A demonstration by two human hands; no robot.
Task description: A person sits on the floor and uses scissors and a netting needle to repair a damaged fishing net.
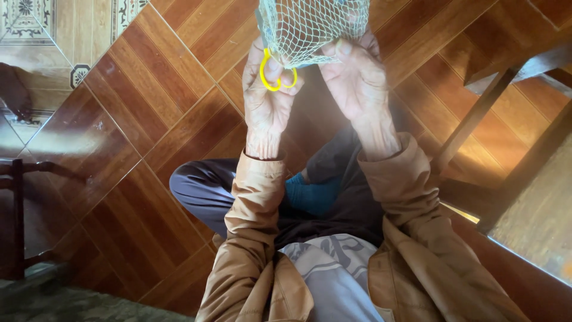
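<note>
The tan jacket (256,262) is closest, with both sleeves reaching up and away. Under it are a grey printed shirt (333,262), dark trousers (202,191) and a blue sock (313,194).

The biggest thing around is the wooden floor (149,119), brown boards laid in a zigzag. Patterned tiles (36,24) sit in the far corner. A wooden bench (536,209) stands on the person's right side, and its dark leg (471,122) slants down to the floor. A dark wooden frame (18,214) stands at the left edge.

The pale net (313,27) hangs at the top, held up in front of the person. It looks like a mesh bag, but its top is cut off by the edge, so what is inside cannot be seen.

The right hand (357,77) has a closed grip on the bottom edge of the net, with thumb and fingers pinching the mesh.

The left hand (268,95) has a closed grip too. Its fingers go through the small yellow ring (275,74), and the ring sits right against the net's lower left edge. Whether the ring is tied to the net cannot be told.

The two hands are near each other, with the bottom of the net stretched between them.
</note>
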